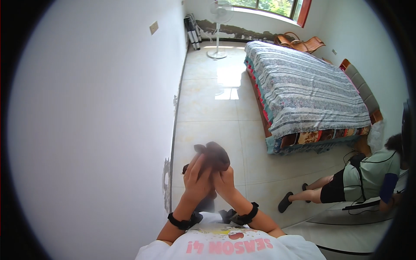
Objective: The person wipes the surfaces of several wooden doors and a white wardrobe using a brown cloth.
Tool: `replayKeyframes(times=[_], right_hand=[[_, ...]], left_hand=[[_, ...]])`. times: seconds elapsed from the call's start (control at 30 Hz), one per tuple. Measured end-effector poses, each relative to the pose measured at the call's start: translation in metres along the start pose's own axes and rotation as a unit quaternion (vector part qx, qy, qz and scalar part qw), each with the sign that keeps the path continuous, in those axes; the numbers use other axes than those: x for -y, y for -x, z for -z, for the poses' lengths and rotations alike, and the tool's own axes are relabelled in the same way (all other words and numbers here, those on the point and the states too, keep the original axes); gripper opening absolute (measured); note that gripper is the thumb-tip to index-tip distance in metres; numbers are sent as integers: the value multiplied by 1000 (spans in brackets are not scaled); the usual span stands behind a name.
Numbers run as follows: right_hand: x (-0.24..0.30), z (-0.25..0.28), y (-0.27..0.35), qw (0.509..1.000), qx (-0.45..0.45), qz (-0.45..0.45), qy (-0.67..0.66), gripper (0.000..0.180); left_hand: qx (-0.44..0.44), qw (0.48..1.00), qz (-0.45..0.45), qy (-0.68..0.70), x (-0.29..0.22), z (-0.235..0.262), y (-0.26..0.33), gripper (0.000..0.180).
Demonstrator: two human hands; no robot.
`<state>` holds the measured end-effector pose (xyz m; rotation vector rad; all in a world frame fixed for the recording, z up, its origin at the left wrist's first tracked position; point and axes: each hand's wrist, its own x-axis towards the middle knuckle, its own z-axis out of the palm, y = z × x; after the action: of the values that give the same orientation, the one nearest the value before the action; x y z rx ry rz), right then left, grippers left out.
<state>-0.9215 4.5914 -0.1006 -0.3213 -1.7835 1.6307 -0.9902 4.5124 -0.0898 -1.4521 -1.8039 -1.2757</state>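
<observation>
Tiled floor (211, 132) near; left hand (196, 178) and right hand (224, 179) together round 1 dark bundle (216, 156), could drop if grip loosens tbh.

The bundle (218, 155) is dark brown, the wristbands (184, 222) black, the shirt (208, 236) white with pink lettering (229, 247), the bedspread (310, 93) striped grey and white, the fan (221, 13) white, and the floor tiles (210, 136) pale cream.

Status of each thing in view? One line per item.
Dark bundle: held in both hands, kind unclear
Left hand: closed on the bundle
Right hand: closed on the bundle
Floor fan: upright; can't tell if running
Striped bedspread: spread out, slightly creased
Back wall: peeling near its base
</observation>
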Motion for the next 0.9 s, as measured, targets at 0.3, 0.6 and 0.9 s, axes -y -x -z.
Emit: replayKeyframes(times=[0.3, 0.6, 0.9], right_hand=[[-23, 72, -204, 969, -107, 90, 202, 38], [-69, 205, -302, 928, -263, 71, 253, 35], [-89, 340, -403, 929, -273, 108, 224, 33]], left_hand=[[2, 989, -51, 137, 130, -140, -157, 27], [49, 989, -89, 104, 157, -296, -260, 30], [42, 988, -119, 85, 142, -426, -348, 26]])
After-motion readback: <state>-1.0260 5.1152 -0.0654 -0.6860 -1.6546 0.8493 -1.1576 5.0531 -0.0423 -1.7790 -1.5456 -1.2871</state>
